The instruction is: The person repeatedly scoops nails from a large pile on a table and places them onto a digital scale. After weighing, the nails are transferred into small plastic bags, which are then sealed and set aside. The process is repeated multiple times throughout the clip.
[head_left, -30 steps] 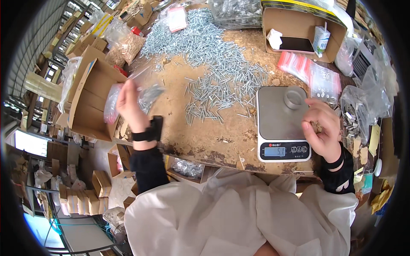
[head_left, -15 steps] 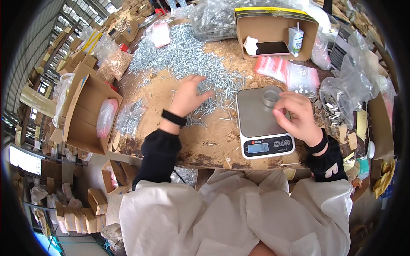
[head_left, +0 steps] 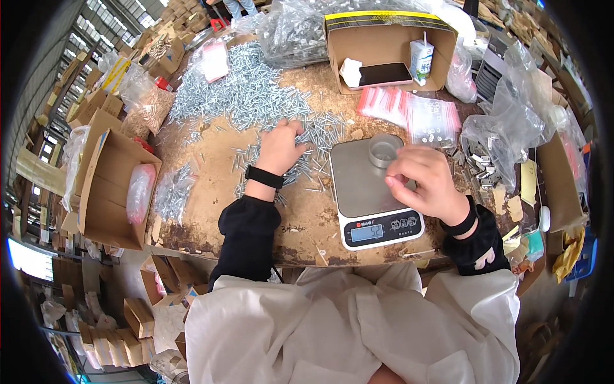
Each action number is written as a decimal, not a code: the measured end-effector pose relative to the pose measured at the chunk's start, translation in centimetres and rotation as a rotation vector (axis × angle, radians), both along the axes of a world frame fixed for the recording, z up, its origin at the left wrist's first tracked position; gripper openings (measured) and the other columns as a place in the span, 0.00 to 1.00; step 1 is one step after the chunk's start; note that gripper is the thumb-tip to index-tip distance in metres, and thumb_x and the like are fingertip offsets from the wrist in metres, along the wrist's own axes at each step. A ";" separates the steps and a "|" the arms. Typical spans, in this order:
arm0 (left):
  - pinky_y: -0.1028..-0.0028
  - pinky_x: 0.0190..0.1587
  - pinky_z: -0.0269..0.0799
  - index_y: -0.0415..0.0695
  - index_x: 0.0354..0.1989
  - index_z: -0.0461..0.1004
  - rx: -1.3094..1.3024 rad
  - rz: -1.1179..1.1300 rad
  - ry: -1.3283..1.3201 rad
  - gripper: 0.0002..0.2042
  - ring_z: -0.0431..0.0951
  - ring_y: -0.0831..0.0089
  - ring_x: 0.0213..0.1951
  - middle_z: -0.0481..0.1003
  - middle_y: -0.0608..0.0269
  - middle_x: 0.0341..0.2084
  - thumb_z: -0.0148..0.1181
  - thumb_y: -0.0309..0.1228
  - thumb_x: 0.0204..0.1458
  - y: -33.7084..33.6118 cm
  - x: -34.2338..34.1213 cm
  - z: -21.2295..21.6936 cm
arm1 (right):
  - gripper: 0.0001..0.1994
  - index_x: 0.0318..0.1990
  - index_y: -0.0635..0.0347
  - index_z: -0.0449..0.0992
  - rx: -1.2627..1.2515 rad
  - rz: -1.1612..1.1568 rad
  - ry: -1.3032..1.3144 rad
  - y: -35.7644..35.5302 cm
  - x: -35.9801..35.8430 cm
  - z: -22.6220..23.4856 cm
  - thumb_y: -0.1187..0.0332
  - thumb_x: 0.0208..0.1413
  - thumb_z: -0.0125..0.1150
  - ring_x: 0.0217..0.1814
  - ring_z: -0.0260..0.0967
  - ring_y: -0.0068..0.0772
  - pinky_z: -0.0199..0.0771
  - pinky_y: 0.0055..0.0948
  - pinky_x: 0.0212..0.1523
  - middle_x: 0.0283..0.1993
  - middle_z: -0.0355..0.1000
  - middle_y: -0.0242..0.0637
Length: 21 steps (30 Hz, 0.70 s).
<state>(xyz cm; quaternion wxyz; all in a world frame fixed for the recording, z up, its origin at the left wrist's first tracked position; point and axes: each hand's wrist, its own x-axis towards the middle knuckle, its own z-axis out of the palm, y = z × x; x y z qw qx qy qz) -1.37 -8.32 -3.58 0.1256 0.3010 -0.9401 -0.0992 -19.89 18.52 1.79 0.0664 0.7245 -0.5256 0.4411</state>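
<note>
My left hand (head_left: 280,148) is palm down at the near edge of a large heap of silvery screws (head_left: 236,86). Its thumb stands apart from the bent fingers, whose tips reach among loose screws; nothing shows in its grasp. Over the right side of a digital scale (head_left: 364,185), my right hand (head_left: 427,180) is curled, thumb close to the index finger. Whatever it may hold is hidden. A round clear dish (head_left: 385,150) sits on the scale's metal plate, just beyond those fingers, and looks empty. The scale's small display is lit.
Small zip bags (head_left: 432,121) with red edges lie behind the scale. An open cardboard box (head_left: 393,48) beyond them holds a phone and a drink carton. Metal pieces (head_left: 480,168) spill from a clear bag at right. Another box (head_left: 105,192) stands at left, beside bagged screws (head_left: 173,192).
My left hand has lowered onto the screws, its spread fingers bending inward. The right hand keeps its curled shape over the scale. The whole view has shifted slightly.
</note>
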 end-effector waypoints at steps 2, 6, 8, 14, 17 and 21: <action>0.57 0.44 0.74 0.44 0.41 0.76 -0.014 -0.052 0.055 0.15 0.79 0.50 0.41 0.76 0.53 0.39 0.68 0.28 0.44 0.0 0.4 -0.1 | 0.05 0.27 0.58 0.74 0.008 0.008 0.012 -0.1 -0.1 0.0 0.72 0.50 0.66 0.25 0.70 0.40 0.69 0.36 0.27 0.24 0.70 0.35; 0.58 0.44 0.74 0.42 0.40 0.75 -0.028 -0.118 0.126 0.13 0.78 0.48 0.41 0.76 0.49 0.38 0.67 0.25 0.45 -0.6 0.7 -1.1 | 0.05 0.27 0.58 0.74 0.033 -0.004 0.011 -0.1 -0.2 0.1 0.72 0.50 0.66 0.26 0.71 0.41 0.70 0.36 0.28 0.25 0.71 0.35; 0.59 0.45 0.72 0.39 0.40 0.74 0.011 -0.113 0.129 0.12 0.76 0.47 0.42 0.77 0.48 0.39 0.66 0.24 0.46 -0.2 0.7 -0.5 | 0.05 0.27 0.59 0.74 0.054 -0.005 0.010 -0.1 -0.3 0.1 0.72 0.50 0.66 0.26 0.71 0.41 0.71 0.36 0.28 0.25 0.72 0.35; 0.58 0.44 0.72 0.39 0.39 0.74 0.006 -0.095 0.102 0.13 0.77 0.47 0.41 0.77 0.47 0.37 0.67 0.23 0.45 1.1 0.3 0.4 | 0.05 0.27 0.58 0.75 0.042 -0.003 0.022 -0.3 -0.4 -0.1 0.72 0.50 0.65 0.26 0.72 0.41 0.71 0.35 0.28 0.25 0.72 0.35; 0.58 0.43 0.72 0.38 0.39 0.75 -0.026 -0.131 0.122 0.12 0.77 0.46 0.39 0.77 0.47 0.36 0.67 0.23 0.45 0.6 0.3 0.0 | 0.04 0.28 0.58 0.75 0.041 -0.002 0.035 -0.3 -0.4 -0.1 0.72 0.50 0.65 0.26 0.72 0.41 0.71 0.36 0.28 0.25 0.72 0.35; 0.58 0.41 0.72 0.37 0.40 0.75 -0.036 -0.198 0.196 0.14 0.77 0.45 0.36 0.77 0.47 0.32 0.69 0.23 0.44 -0.2 0.6 -0.4 | 0.04 0.28 0.58 0.75 0.035 -0.009 0.025 -0.3 -0.4 -0.2 0.72 0.50 0.65 0.26 0.71 0.41 0.71 0.36 0.28 0.25 0.72 0.35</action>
